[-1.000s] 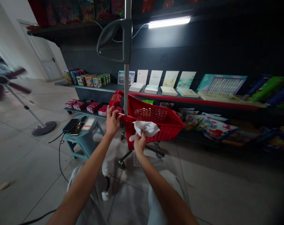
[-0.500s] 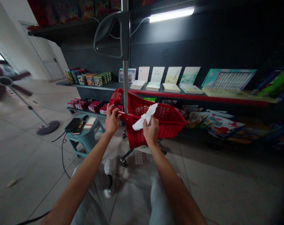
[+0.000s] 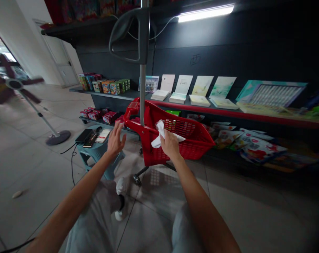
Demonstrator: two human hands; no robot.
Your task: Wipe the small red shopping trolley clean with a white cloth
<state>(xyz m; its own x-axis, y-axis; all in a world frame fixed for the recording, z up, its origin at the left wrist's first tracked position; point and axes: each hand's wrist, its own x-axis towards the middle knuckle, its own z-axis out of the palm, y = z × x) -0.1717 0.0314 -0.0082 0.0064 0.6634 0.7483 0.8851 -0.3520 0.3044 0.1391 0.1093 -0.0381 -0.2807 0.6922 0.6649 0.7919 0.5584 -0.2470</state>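
A small red shopping cart point(image 3: 196, 140) on wheels stands on the tiled floor in front of me, with a grey pole point(image 3: 142, 95) and grey handle point(image 3: 130, 35) rising from its near end. My right hand point(image 3: 170, 146) is closed on a white cloth point(image 3: 159, 135) and presses it against the cart's near rim. My left hand point(image 3: 115, 140) hovers open, fingers spread, just left of the cart's red handle point(image 3: 131, 112) and is not touching it.
A teal stool point(image 3: 96, 151) with phones on it stands left of the cart. A standing fan point(image 3: 19, 91) spins at far left, its cable across the floor. Dark shelves point(image 3: 228, 109) with books, boxes and packets run behind the cart. My legs and a white shoe point(image 3: 121, 189) are below.
My left hand has let go of the cart's red handle and now hangs open beside it. My right hand with the cloth has shifted along the near rim.
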